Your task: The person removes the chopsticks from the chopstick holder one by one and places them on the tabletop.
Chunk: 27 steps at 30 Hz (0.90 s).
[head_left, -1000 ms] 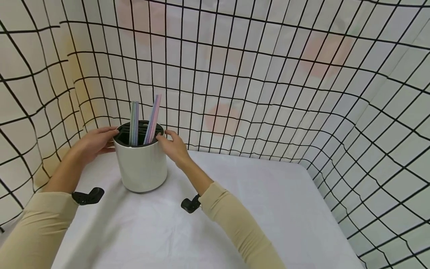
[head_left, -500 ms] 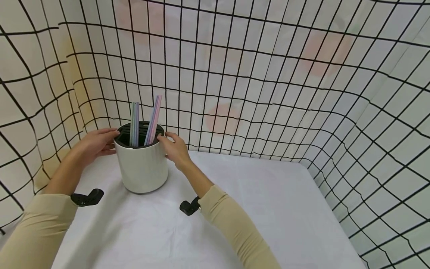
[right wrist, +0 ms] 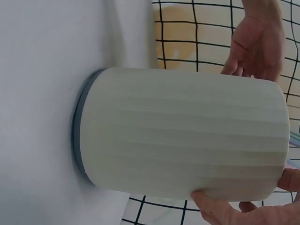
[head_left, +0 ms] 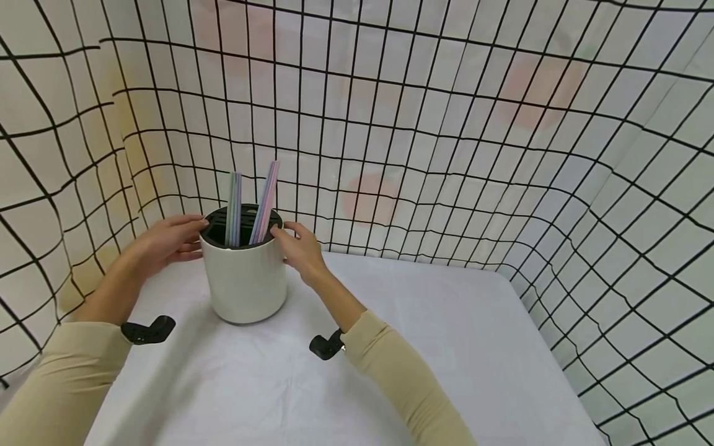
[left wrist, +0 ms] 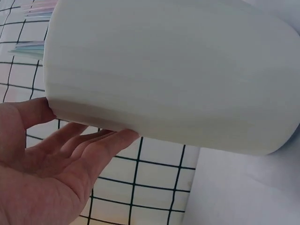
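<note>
A white round holder point(head_left: 245, 285) with a black slotted insert stands on the white table point(head_left: 424, 347) at the back left. Several pastel straws point(head_left: 234, 204) stick up out of it, one pair upright and another point(head_left: 266, 198) leaning right. My left hand point(head_left: 170, 241) lies against the holder's left side near the rim, fingers fairly straight. My right hand point(head_left: 301, 248) touches the right side, thumb at the rim. The left wrist view shows my left hand point(left wrist: 61, 159) against the holder point(left wrist: 173, 75). In the right wrist view my right hand point(right wrist: 234, 211) rests on the holder point(right wrist: 183, 136) near its rim.
A white curtain with a black grid point(head_left: 446, 155) closes in the table at the back and on both sides, just behind the holder. Black wrist mounts point(head_left: 147, 330) show below both forearms. The table's white cloth stretches to the right and front.
The holder with its straws has slid a little to the right on the table, and both hands have moved along with it, still against its sides.
</note>
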Motion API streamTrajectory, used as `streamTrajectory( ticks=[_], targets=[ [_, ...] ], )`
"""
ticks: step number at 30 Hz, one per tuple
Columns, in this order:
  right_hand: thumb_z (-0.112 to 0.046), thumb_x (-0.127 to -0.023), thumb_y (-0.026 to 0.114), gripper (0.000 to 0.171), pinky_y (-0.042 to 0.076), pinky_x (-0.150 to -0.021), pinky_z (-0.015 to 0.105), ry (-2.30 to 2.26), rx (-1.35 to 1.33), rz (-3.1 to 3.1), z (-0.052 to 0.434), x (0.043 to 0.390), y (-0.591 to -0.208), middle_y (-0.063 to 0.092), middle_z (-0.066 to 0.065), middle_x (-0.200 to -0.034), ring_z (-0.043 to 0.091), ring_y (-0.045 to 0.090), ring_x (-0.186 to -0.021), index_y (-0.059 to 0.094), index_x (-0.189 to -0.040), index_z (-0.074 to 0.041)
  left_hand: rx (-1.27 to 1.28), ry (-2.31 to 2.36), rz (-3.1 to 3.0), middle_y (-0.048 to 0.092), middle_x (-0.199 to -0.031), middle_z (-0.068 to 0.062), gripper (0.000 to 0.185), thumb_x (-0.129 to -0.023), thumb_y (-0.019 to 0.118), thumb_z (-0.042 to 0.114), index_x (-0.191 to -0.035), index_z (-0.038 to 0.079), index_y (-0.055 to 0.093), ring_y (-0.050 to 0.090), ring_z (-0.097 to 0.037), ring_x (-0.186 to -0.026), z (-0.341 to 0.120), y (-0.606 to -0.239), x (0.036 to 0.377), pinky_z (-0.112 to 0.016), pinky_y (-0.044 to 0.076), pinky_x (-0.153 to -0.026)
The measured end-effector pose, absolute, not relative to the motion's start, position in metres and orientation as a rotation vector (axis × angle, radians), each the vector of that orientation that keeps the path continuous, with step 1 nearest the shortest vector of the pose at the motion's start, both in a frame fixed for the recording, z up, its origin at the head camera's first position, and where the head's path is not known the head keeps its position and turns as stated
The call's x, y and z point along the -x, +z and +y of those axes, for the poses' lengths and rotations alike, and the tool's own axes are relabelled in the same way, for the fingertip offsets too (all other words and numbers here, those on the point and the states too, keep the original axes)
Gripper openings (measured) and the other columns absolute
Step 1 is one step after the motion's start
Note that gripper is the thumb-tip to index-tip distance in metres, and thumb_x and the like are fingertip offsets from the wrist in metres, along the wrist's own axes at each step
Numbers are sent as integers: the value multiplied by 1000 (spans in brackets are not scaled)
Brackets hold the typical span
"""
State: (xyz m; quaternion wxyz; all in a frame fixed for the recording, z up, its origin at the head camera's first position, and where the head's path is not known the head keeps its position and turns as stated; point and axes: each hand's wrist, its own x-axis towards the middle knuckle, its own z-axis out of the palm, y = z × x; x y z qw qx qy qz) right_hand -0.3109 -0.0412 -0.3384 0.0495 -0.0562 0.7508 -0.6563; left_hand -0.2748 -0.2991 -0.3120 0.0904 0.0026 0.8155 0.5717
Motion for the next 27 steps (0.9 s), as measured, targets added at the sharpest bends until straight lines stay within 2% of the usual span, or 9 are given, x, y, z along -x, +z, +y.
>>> streamTrajectory(
  ticks=[12,16,21,27],
  targets=[
    [-38,-98,66,54,58,-100,45,-1953,209,2258,13,305,-341,59,10,-143,32,65,-122,54,-146,-16,-61,1780,2327,33,-158,-29,75,-107,50,40,-162,3,14,64,0,-99,-260,-316,272,-27,57,-98],
    [-37,-98,66,56,57,-101,47,-1950,205,2242,36,303,-341,62,11,-139,33,65,-119,53,-147,-14,-86,1804,2289,35,-158,-28,75,-106,52,39,-162,2,18,63,-12,-116,-241,-319,274,-31,54,-103],
    [-35,-98,67,54,57,-101,46,-1957,193,2226,68,302,-340,63,13,-136,33,66,-117,54,-145,-11,-110,1838,2238,36,-158,-27,75,-105,55,37,-161,2,20,52,-30,-135,-215,-321,274,-34,51,-106],
    [-31,-98,67,49,57,-101,45,-1946,169,2221,101,300,-337,64,13,-133,31,66,-118,56,-141,-11,-86,1825,2271,38,-159,-22,72,-105,56,38,-161,5,26,49,-35,-141,-183,-323,274,-34,53,-103]
  ],
)
